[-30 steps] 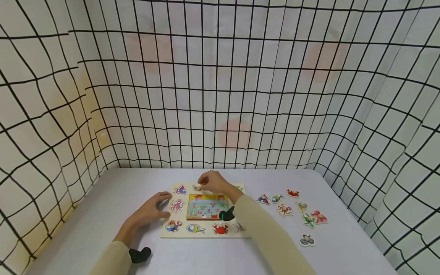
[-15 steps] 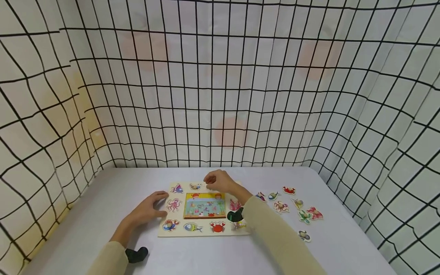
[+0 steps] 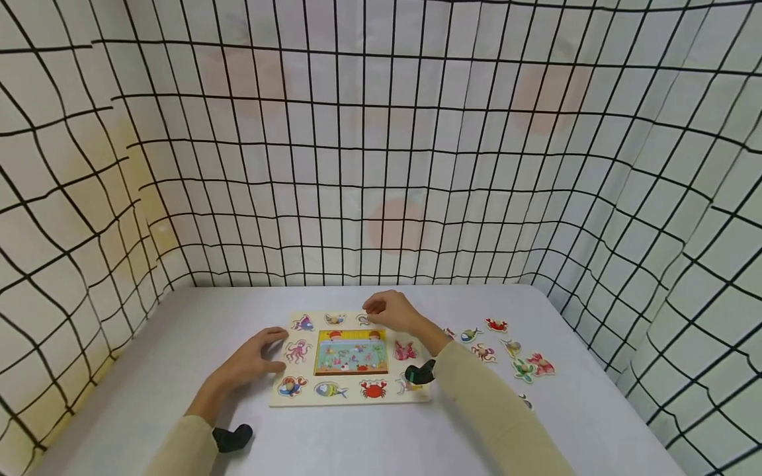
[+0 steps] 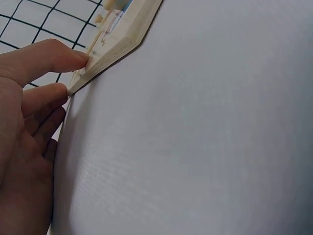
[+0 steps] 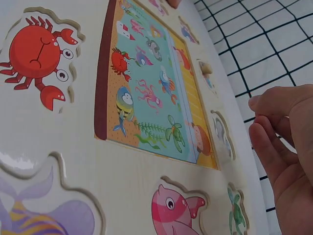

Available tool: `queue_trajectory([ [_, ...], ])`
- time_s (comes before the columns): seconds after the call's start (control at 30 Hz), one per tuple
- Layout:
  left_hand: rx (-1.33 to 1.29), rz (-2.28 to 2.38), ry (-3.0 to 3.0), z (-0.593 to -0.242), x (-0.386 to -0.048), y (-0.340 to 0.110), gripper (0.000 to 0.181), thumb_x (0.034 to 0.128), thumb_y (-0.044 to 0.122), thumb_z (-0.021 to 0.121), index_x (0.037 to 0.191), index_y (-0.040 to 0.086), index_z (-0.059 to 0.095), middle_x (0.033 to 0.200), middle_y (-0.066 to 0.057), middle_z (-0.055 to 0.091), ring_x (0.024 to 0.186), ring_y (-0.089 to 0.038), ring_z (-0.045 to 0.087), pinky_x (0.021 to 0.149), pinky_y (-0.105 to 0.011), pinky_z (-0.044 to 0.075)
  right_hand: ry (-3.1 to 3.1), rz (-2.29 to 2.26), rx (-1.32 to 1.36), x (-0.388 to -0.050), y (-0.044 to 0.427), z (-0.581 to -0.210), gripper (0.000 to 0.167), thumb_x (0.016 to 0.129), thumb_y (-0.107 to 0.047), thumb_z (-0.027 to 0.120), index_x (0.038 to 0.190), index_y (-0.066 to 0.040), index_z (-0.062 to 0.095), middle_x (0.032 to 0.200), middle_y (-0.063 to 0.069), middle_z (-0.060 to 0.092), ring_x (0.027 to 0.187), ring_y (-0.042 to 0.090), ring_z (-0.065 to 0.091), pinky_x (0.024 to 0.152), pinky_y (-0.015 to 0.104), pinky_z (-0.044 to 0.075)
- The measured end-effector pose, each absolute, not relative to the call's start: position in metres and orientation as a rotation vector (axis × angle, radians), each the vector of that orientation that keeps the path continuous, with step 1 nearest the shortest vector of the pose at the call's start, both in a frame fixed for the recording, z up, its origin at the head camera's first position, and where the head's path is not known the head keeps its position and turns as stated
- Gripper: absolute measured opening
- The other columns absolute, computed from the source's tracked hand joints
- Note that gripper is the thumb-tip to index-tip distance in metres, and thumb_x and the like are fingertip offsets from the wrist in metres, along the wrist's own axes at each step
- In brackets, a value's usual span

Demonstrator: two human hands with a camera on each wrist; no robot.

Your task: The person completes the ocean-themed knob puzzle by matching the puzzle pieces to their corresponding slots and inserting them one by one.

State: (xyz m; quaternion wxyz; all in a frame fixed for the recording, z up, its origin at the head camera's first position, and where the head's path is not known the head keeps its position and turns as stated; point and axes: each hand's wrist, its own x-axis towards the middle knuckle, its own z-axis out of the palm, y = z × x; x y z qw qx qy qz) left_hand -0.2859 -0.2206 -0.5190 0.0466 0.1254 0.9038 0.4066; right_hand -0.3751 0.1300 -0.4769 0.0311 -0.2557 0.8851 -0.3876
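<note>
Cream rectangular wooden puzzle board [image 3: 354, 398] lies against the left hand [image 3: 253, 358], spread wide. The right hand [image 3: 397, 312], narrow and seemingly holding nothing, has shifted rightward from 1 seated, knobbed, multicoloured wooden piece [image 3: 335, 319]; that slot looks done.

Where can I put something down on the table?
Bare table shows between the sleeves, on the near side of the board, and left of the left hand. It's crowded right of the board, among the loose pieces.

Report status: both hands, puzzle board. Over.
Puzzle board flat, left hand touching its left edge. Right hand at far edge, no piece visible in fingers. Head view: right hand hides one corner.
</note>
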Motion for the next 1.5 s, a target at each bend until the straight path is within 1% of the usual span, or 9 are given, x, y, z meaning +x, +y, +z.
queue_trajectory([
  [0.23, 0.385, 1.23, 2.759, -0.519, -0.286, -0.221, 0.077, 0.0831, 0.019, 0.083, 0.149, -0.003, 0.051, 0.158, -0.023, 0.038, 0.149, -0.05, 0.023, 0.118, -0.068, 0.018, 2.736, -1.205, -0.783, -0.37, 0.139, -0.47, 0.022, 0.094, -0.006, 0.075, 0.115, -0.001, 0.075, 0.1, -0.001, 0.072, 0.093, 0.017, 0.067, 0.088, 0.039, 0.057],
  [0.5, 0.365, 1.225, 2.757, -0.516, -0.283, -0.22, 0.077, 0.0824, 0.019, 0.084, 0.149, -0.003, 0.051, 0.158, -0.023, 0.038, 0.149, -0.05, 0.024, 0.117, -0.068, 0.019, 2.74, -1.159, -0.774, -0.365, 0.15, -0.468, 0.021, 0.094, -0.005, 0.075, 0.115, -0.001, 0.074, 0.103, 0.001, 0.073, 0.095, 0.016, 0.068, 0.09, 0.036, 0.057],
  [0.7, 0.376, 1.222, 2.762, -0.517, -0.284, -0.222, 0.077, 0.0829, 0.02, 0.084, 0.149, -0.004, 0.051, 0.158, -0.024, 0.038, 0.149, -0.05, 0.024, 0.117, -0.068, 0.019, 2.736, -1.168, -0.802, -0.362, 0.163, -0.47, 0.02, 0.094, -0.004, 0.074, 0.114, 0.0, 0.074, 0.104, 0.007, 0.074, 0.094, 0.017, 0.068, 0.089, 0.036, 0.059],
  [0.77, 0.379, 1.223, 2.762, -0.518, -0.285, -0.222, 0.077, 0.0832, 0.02, 0.084, 0.149, -0.004, 0.051, 0.159, -0.024, 0.037, 0.149, -0.05, 0.024, 0.118, -0.068, 0.019, 2.741, -1.172, -0.803, -0.362, 0.167, -0.47, 0.021, 0.093, -0.004, 0.075, 0.114, 0.0, 0.074, 0.103, 0.006, 0.074, 0.093, 0.017, 0.068, 0.088, 0.035, 0.059],
  [0.9, 0.392, 1.224, 2.758, -0.518, -0.286, -0.222, 0.077, 0.0833, 0.02, 0.083, 0.149, -0.004, 0.051, 0.158, -0.024, 0.038, 0.149, -0.05, 0.024, 0.118, -0.068, 0.019, 2.748, -1.173, -0.793, -0.358, 0.176, -0.472, 0.021, 0.093, -0.005, 0.076, 0.113, 0.0, 0.075, 0.099, 0.0, 0.073, 0.093, 0.016, 0.068, 0.086, 0.033, 0.06],
  [1.0, 0.393, 1.219, 2.762, -0.519, -0.286, -0.222, 0.077, 0.0829, 0.02, 0.083, 0.148, -0.004, 0.051, 0.158, -0.024, 0.038, 0.149, -0.05, 0.025, 0.118, -0.068, 0.019, 2.74, -1.173, -0.785, -0.355, 0.182, -0.472, 0.021, 0.093, -0.006, 0.076, 0.113, 0.0, 0.075, 0.1, 0.001, 0.073, 0.093, 0.016, 0.068, 0.086, 0.033, 0.06],
  [1.2, 0.401, 1.212, 2.767, -0.519, -0.286, -0.223, 0.076, 0.0829, 0.02, 0.084, 0.148, -0.003, 0.052, 0.157, -0.024, 0.04, 0.148, -0.05, 0.026, 0.117, -0.068, 0.02, 2.728, -1.16, -0.746, -0.345, 0.195, -0.466, 0.022, 0.093, -0.007, 0.075, 0.115, -0.001, 0.074, 0.103, 0.003, 0.072, 0.096, 0.018, 0.067, 0.089, 0.034, 0.059],
  [1.37, 0.409, 1.219, 2.769, -0.52, -0.286, -0.224, 0.076, 0.0831, 0.02, 0.083, 0.148, -0.004, 0.052, 0.157, -0.024, 0.039, 0.148, -0.05, 0.026, 0.118, -0.068, 0.02, 2.725, -1.15, -0.752, -0.339, 0.207, -0.462, 0.023, 0.094, -0.007, 0.074, 0.116, 0.0, 0.073, 0.11, 0.011, 0.072, 0.099, 0.02, 0.067, 0.091, 0.037, 0.059],
  [1.5, 0.398, 1.224, 2.77, -0.519, -0.285, -0.223, 0.076, 0.0831, 0.019, 0.083, 0.148, -0.004, 0.052, 0.157, -0.024, 0.039, 0.148, -0.051, 0.025, 0.117, -0.068, 0.019, 2.734, -1.138, -0.775, -0.337, 0.216, -0.462, 0.023, 0.093, -0.005, 0.074, 0.115, 0.002, 0.073, 0.109, 0.012, 0.072, 0.097, 0.019, 0.068, 0.09, 0.037, 0.059],
])
